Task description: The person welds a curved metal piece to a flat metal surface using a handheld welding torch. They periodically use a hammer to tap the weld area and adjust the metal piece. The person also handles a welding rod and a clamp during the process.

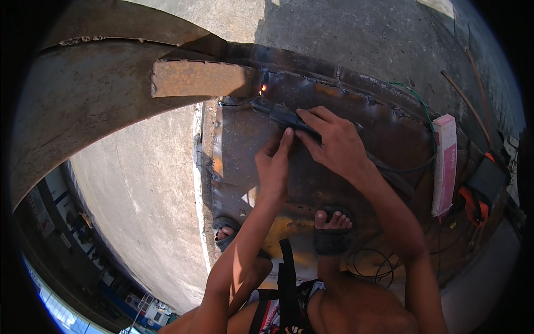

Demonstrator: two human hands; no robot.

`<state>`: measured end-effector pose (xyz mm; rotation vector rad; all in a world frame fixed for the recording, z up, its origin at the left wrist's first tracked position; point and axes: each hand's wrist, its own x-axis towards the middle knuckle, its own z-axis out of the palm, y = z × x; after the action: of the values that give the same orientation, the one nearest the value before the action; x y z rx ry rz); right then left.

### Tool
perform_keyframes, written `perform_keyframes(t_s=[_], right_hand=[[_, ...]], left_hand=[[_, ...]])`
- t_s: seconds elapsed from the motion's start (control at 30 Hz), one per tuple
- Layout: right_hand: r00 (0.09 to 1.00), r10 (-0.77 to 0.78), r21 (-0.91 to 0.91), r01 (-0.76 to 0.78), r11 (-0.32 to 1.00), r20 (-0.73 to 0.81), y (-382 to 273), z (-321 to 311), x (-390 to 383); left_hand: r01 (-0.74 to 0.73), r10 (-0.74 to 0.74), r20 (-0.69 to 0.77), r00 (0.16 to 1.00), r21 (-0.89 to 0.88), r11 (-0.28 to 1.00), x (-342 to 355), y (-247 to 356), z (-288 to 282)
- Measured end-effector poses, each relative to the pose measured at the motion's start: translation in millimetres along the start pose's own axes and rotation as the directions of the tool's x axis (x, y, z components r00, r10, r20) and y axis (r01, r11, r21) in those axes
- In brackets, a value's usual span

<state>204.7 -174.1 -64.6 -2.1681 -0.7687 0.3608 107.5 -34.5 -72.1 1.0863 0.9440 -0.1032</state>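
A black welding electrode holder (pixel 283 116) lies slantwise in front of me, with a cable trailing from its rear. My right hand (pixel 332 136) is closed around its handle. From below, my left hand (pixel 272 161) meets the holder with its thumb tip, the fingers curled; what they press on is partly hidden. At the holder's jaws, a short electrode stub reaches a small glowing orange spot (pixel 263 88). That spot sits where a rusty flat steel strip (pixel 200 78) meets the dark steel plate (pixel 334 167).
A curved steel plate (pixel 100 83) arches along the left. At right stand a pink-and-white box (pixel 445 167) and a black-and-orange object (pixel 484 183). Thin cable loops (pixel 378 264) lie near my sandalled foot (pixel 334 231). Long rusty rods (pixel 467 103) rest on the concrete beyond.
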Motion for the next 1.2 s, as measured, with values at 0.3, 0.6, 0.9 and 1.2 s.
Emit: perform_keyframes(t_s=[0.3, 0.6, 0.9, 1.2], right_hand=[[1.000, 0.014, 0.000, -0.014, 1.000, 0.027, 0.9, 0.2, 2.3], [0.999, 0.028, -0.054, -0.025, 0.998, 0.046, 2.0, 0.5, 3.6], [1.000, -0.014, -0.033, 0.015, 0.999, 0.013, 2.2, 1.3, 1.0], [0.999, 0.000, 0.126, -0.007, 0.992, 0.052, -10.9, -1.7, -20.6]], left_hand=[[0.009, -0.009, -0.021, 1.000, -0.012, 1.000, -0.6, 2.1, 1.1], [0.020, -0.020, -0.033, 0.999, -0.016, 1.000, 1.3, -0.5, -0.3], [0.016, -0.017, -0.021, 1.000, -0.036, 0.999, -3.6, 0.3, 0.4], [0.055, -0.057, -0.030, 0.998, -0.061, 0.997, -37.7, -6.8, -5.6]])
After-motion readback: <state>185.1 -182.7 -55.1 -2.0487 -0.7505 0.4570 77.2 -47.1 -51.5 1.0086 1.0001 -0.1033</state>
